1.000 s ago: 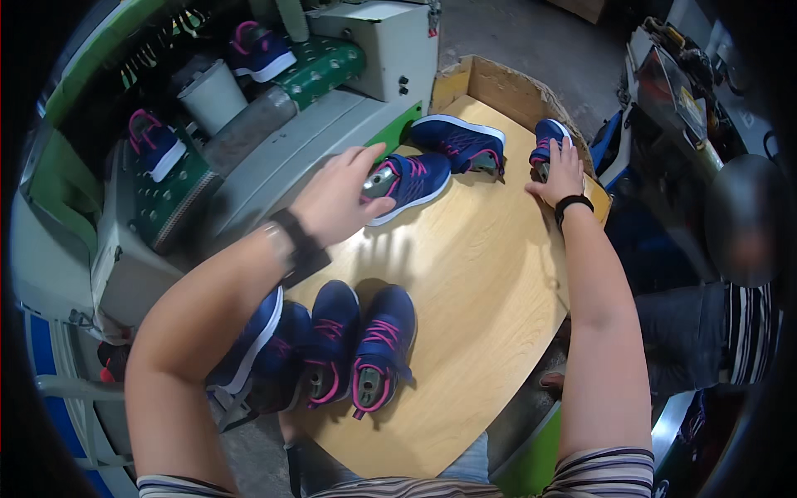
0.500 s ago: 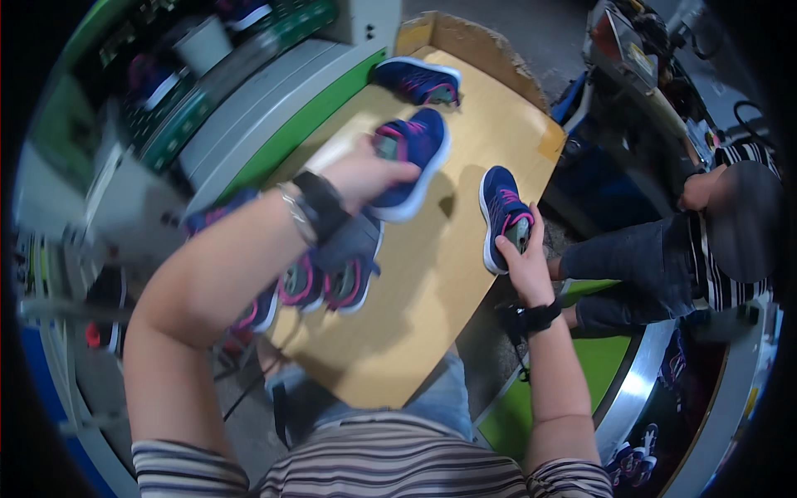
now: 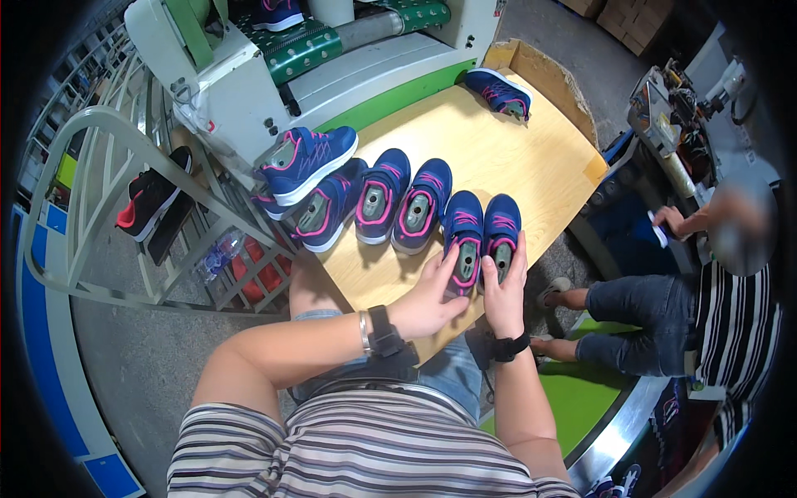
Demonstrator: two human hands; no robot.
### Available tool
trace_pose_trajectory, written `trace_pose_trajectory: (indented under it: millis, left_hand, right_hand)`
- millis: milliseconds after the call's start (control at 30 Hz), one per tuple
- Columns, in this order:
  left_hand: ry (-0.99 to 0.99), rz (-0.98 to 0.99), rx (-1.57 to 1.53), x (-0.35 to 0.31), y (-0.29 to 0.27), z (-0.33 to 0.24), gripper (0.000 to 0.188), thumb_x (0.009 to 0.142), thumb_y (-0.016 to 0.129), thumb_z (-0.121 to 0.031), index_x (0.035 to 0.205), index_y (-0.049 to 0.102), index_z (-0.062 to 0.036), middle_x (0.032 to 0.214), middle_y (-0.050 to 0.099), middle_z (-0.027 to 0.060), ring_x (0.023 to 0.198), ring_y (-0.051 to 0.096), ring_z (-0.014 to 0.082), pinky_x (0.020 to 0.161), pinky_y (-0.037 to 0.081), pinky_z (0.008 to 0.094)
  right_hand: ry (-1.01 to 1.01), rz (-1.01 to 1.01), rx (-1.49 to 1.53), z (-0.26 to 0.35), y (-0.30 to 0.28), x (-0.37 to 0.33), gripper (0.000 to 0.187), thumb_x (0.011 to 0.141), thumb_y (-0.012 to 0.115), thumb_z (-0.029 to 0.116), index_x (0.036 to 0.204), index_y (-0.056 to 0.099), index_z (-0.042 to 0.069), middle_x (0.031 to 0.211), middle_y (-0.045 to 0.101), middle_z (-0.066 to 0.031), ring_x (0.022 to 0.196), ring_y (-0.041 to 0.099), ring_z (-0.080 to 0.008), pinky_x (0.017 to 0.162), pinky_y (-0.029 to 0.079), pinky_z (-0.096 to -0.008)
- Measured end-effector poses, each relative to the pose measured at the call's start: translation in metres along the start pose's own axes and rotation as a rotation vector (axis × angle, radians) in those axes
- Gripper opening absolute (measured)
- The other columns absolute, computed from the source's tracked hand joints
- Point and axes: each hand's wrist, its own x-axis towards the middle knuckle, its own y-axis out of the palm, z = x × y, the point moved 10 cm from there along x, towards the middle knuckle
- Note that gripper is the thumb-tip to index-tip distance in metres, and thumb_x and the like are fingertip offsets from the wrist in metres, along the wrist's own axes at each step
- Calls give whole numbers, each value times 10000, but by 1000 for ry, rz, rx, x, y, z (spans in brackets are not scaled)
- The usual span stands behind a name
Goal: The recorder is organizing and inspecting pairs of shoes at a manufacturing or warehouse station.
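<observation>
Left hand (image 3: 423,307) clamped at the heel of the left shoe (image 3: 463,219), right hand (image 3: 505,305) clamped on the right shoe (image 3: 503,213), and they're side by side by the surface's (image 3: 544,158) right edge, toes pointing away from both hands! Navy fabric, rounded fronts, pink laces (image 3: 501,222), smooth grey lasts (image 3: 467,260) inside.

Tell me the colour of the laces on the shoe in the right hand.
The laces are pink; the head view shows them best.
</observation>
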Motion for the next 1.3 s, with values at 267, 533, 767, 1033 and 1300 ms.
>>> trace_pose_trajectory:
  millis: [267, 533, 767, 1033, 1300]
  left_hand:
    - [163, -196, 236, -12, -91, -31, 288, 960, 597, -113, 1243, 608, -58, 1178, 597, 71, 1069, 570, 161, 941, 441, 329]
    - [6, -121, 58, -26, -102, -9, 237, 986, 583, -122, 1193, 622, -14, 1121, 649, 49, 1022, 600, 139, 937, 465, 289]
    - [285, -783, 386, -73, -217, -74, 176, 919, 596, -25, 1087, 650, -15, 1097, 640, 102, 1049, 613, 211, 909, 479, 322]
    - [280, -947, 157, -95, -280, -61, 152, 951, 578, -9, 1073, 669, -8, 1059, 647, 37, 978, 613, 117, 877, 473, 250]
    - [247, -656, 57, -18, -243, -87, 187, 948, 595, -43, 1122, 645, 4, 1077, 641, 38, 991, 622, 121, 902, 480, 263]
  right_hand:
    - [8, -24, 108, -8, 1, 7, 738, 927, 645, 132, 1526, 232, 5, 1468, 394, -232, 1352, 421, -295, 1132, 318, -364]
    - [60, -18, 256, -20, -9, 4, 725, 916, 638, 111, 1517, 254, -14, 1508, 344, -232, 1396, 360, -312, 1159, 266, -384]
    - [28, -13, 158, -8, -8, 2, 676, 952, 592, 107, 1521, 244, -2, 1518, 343, -205, 1401, 352, -300, 1170, 245, -384]
    - [30, -26, 148, -10, -9, 4, 701, 942, 606, 130, 1521, 237, -18, 1522, 333, -229, 1413, 340, -335, 1172, 247, -401]
    - [71, -4, 181, -11, -4, 7, 733, 927, 617, 150, 1524, 227, -20, 1515, 328, -249, 1398, 354, -347, 1169, 259, -410]
